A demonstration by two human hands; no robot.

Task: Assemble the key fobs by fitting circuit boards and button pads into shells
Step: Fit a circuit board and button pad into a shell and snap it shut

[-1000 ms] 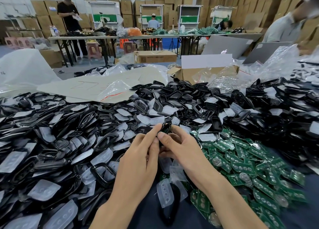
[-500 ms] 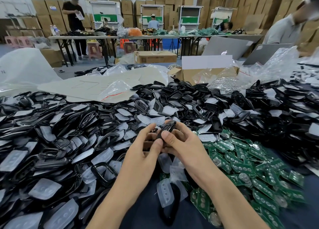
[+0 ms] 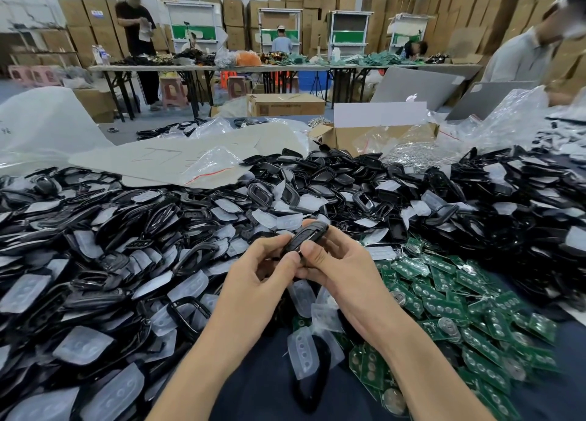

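Fingers (image 3: 309, 251) hide the key fob's (image 3: 312, 232) lower end; its top side blurred.

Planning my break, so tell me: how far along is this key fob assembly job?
Done: no separate stack of finished fobs that I can tell apart. In hand: one black fob pinched between the left hand and right hand, looking closed up. Left: a lot, judging by the heaps of black shells, clear button pads and green circuit boards lying loose.

Glossy black plastic shells (image 3: 133, 230) (translucent matt button pads (image 3: 302, 352))
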